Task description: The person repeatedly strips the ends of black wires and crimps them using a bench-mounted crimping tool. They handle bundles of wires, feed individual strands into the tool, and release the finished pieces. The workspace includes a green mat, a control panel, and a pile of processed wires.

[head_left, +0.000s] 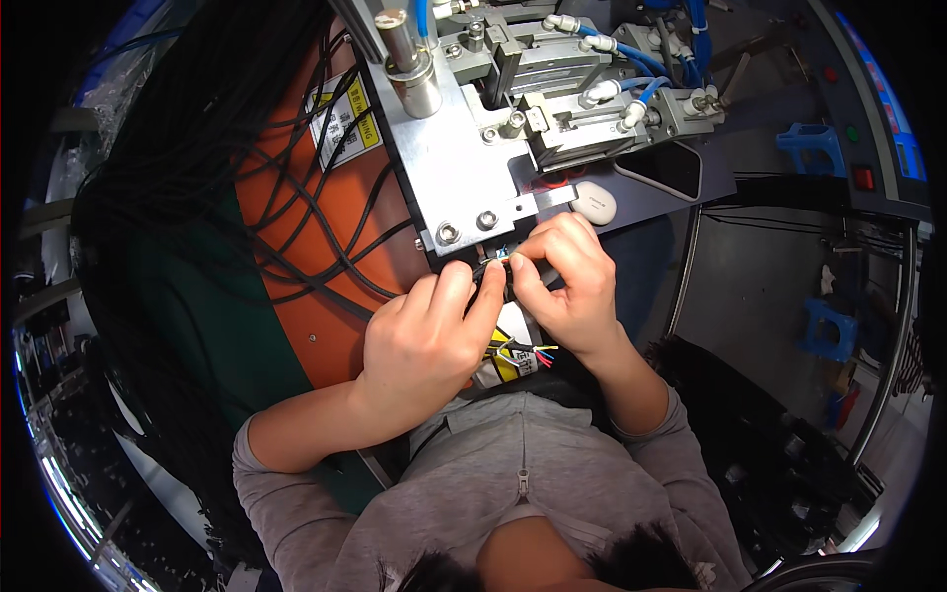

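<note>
Thin coloured wires (502,254) show between my fingertips, just in front of a metal fixture (444,163). My left hand (419,331) is closed, its fingertips pinching at the wires from the left. From the right, my right hand (572,281) closes thumb and forefinger on the same wires. My fingers cover most of this spot, so where the wires end is hidden. Below my hands, a black cable end with bare coloured wires (543,355) fans out over a yellow and white label (505,367).
Black cables (316,212) hang in a thick bundle over the orange panel (316,340) on the left. Pneumatic cylinders (582,109) with blue hoses stand behind the fixture. A white rounded case (594,202) and a phone (666,170) lie right of it. Blue stools (814,148) stand farther right.
</note>
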